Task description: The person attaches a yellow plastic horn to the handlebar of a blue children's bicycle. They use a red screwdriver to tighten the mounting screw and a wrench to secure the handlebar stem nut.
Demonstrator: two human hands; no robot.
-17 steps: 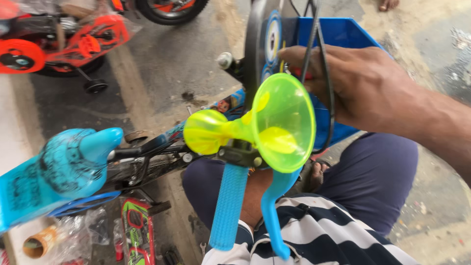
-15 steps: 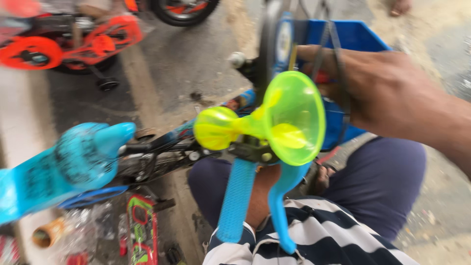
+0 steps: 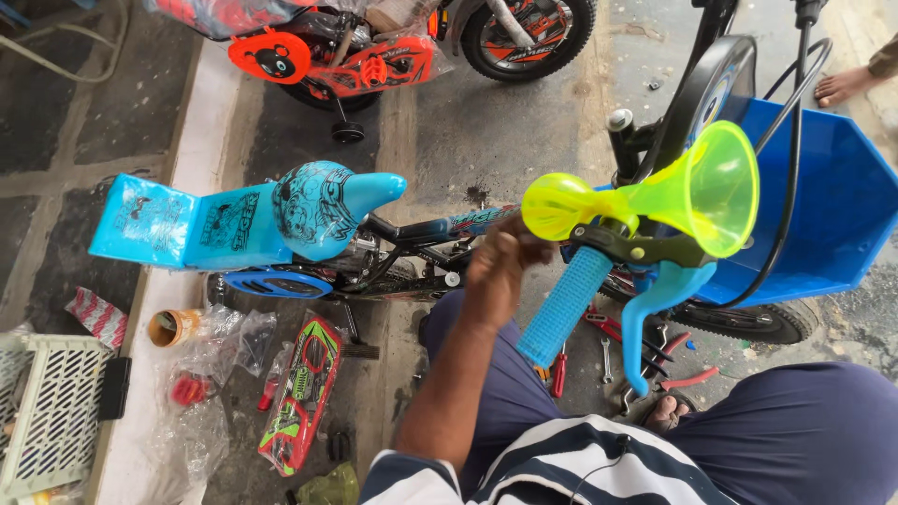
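Fingers (image 3: 510, 245) of the left hand (image 3: 498, 271) are curled up toward the yellow-green horn (image 3: 692, 192), their tips just beside its squeeze bulb (image 3: 554, 206); whether they actually grip the bulb or only touch it cannot be told, since the back of the hand hides them. The right hand is out of view. The horn sits clamped on the handlebar, directly above the blue grip (image 3: 564, 307) and the blue brake lever (image 3: 655, 309), its bell mouth turned toward the blue basket (image 3: 832, 206). Behind the horn, further off, stands the blue saddle (image 3: 323, 208). Below the horn, pliers and a spanner (image 3: 608, 360) lie on the floor. A hard pull on the bulb could twist the horn round on its clamp, if that clamp is loose, or knock the brake lever askew
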